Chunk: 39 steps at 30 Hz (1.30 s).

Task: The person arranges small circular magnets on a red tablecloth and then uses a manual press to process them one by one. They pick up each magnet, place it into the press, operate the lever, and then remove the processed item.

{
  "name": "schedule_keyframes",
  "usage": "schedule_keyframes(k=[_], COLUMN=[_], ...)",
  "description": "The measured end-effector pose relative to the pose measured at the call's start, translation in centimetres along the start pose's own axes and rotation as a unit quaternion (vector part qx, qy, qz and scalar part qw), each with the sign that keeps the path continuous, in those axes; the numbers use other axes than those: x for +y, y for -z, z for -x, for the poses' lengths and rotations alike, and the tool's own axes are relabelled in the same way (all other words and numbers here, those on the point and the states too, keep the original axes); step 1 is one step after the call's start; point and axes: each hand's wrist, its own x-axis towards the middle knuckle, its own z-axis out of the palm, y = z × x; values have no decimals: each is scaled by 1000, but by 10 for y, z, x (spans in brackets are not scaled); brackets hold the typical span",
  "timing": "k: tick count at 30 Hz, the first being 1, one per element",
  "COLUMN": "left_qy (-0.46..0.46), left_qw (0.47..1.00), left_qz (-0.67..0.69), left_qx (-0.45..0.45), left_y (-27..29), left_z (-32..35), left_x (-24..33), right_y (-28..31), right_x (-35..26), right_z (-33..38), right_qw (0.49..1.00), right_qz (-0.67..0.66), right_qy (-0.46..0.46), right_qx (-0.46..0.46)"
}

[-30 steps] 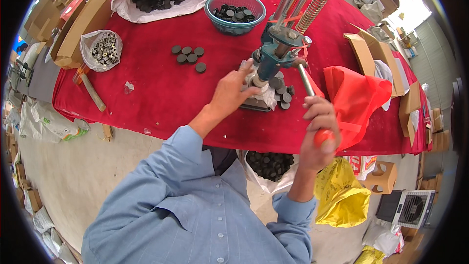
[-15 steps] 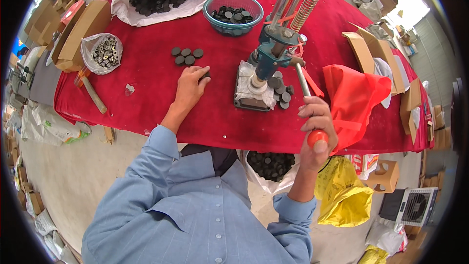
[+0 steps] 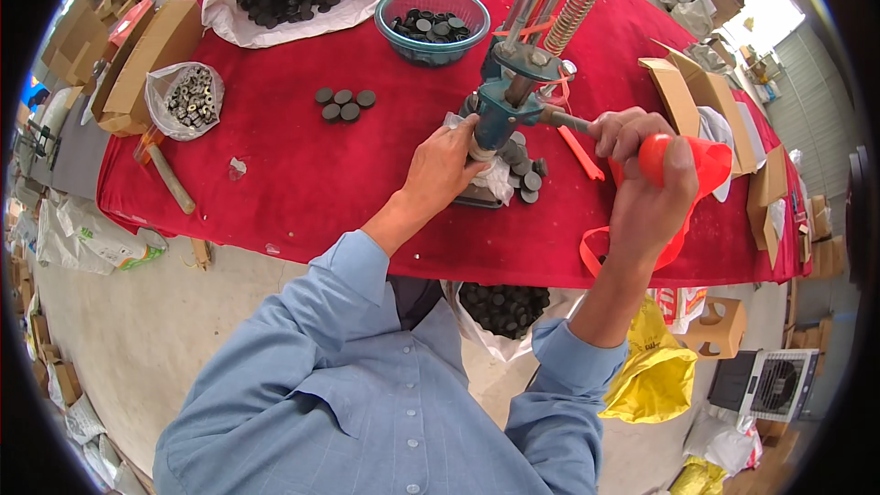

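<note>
A green hand press (image 3: pixel 513 101) with steel columns and a spring stands on the red-covered table. My right hand (image 3: pixel 646 165) is closed round its lever (image 3: pixel 564 120), by the red ball knob (image 3: pixel 653 158). At the foot of the press my left hand (image 3: pixel 442 168) has its fingers bent in against the ram, over the base; whatever they hold is hidden. Right of the base lies a heap of black discs (image 3: pixel 524 170). Several more black discs (image 3: pixel 345 103) lie grouped on the cloth to the left.
Behind stand a teal plastic basket (image 3: pixel 431 57) and a white sack (image 3: pixel 302 32), both with black discs. At left are a bag of metal parts (image 3: pixel 194 101), a hammer (image 3: pixel 171 179) and a carton (image 3: pixel 151 64). A red bag (image 3: pixel 710 170) lies right; another sack (image 3: pixel 502 316) of discs sits below the table edge.
My left hand has moved right, from the cloth beside the grouped discs to the press base. My right hand has swung the lever up and to the right.
</note>
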Motion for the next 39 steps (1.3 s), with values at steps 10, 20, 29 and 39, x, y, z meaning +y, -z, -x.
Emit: schedule_keyframes(k=[10,20,29,39], left_qy=[15,21,-30,-38], left_qw=[955,976,999,998], left_qz=[-266,-213,-14,-29], left_qx=[131,33,-4,37], left_y=[66,71,28,-2], left_z=[-16,4,24,9], left_x=[-98,-126,-10,-2], right_y=[-22,-12,5,-6], right_x=[49,39,4,5], right_z=[132,116,16,16], right_qw=[994,990,999,999], right_qz=[51,120,26,14], right_qy=[58,57,34,24], right_qx=[72,48,-15,25])
